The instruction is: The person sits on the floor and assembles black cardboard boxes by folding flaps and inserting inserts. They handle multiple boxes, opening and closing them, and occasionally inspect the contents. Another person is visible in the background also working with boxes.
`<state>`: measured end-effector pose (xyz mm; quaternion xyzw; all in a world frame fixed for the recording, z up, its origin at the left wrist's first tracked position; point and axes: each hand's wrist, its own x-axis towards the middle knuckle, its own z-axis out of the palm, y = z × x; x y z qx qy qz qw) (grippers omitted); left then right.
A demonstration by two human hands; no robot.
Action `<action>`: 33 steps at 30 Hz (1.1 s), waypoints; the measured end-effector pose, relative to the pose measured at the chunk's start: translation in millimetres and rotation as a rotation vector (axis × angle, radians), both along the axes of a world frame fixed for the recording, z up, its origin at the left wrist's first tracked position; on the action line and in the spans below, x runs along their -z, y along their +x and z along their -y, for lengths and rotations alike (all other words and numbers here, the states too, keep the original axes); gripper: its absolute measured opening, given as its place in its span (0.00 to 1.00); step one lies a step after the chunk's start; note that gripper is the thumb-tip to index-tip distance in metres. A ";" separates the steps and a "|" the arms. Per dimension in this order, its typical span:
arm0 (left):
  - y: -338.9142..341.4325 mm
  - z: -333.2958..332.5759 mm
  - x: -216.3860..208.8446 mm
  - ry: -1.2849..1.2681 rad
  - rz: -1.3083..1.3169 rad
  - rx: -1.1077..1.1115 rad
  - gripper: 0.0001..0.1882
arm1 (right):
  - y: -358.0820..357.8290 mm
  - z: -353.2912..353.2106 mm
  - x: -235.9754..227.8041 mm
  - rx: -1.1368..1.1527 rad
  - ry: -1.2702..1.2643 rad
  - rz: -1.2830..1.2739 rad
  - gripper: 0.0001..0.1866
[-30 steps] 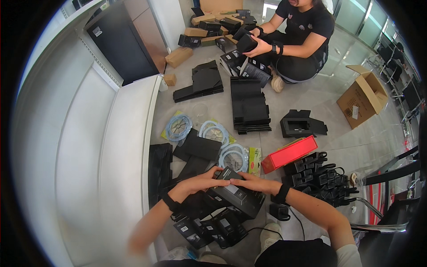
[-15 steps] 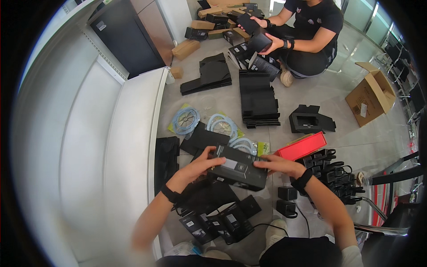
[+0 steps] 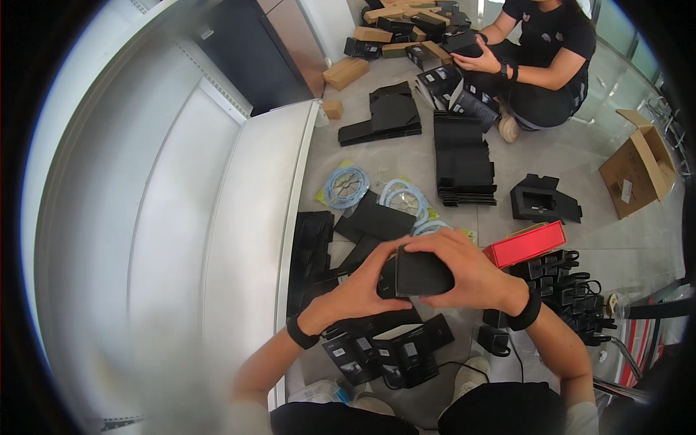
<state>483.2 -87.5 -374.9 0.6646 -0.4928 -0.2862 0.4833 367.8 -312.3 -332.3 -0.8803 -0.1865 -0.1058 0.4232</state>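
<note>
A black cardboard box [image 3: 423,274] is held up in front of me, one end facing me. My left hand [image 3: 360,291] grips its left side, thumb underneath and fingers over the top. On the other side my right hand [image 3: 475,272] is wrapped round it, fingers across the upper edge. Below my hands, printed black box sleeves [image 3: 403,355] lie on the floor near my feet. Flat black card pieces [image 3: 377,219] lie just beyond the box, beside coiled light-blue cables [image 3: 346,186].
A red box [image 3: 528,245] and a heap of black corded devices [image 3: 565,293] lie to the right. Farther off are stacked black cards [image 3: 464,159], an open carton [image 3: 632,174] and a seated person [image 3: 544,65] handling a black box. White shelving [image 3: 246,217] stands at left.
The box has turned from its broad printed face to an end, and both hands have closed in round it. The view has shifted left. The other person's hands have come together on their box.
</note>
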 end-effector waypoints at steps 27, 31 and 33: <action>2.5 -24.9 11.6 0.355 -0.138 0.042 0.53 | -20.6 -19.1 91.1 0.039 0.465 -0.806 0.46; -23.1 -51.6 -16.0 0.355 0.293 -0.006 0.61 | -13.2 -38.7 97.5 0.347 0.783 -0.825 0.47; -33.9 -57.9 -23.1 0.274 0.229 -0.121 0.62 | -2.4 -32.3 76.3 0.285 0.455 -0.472 0.45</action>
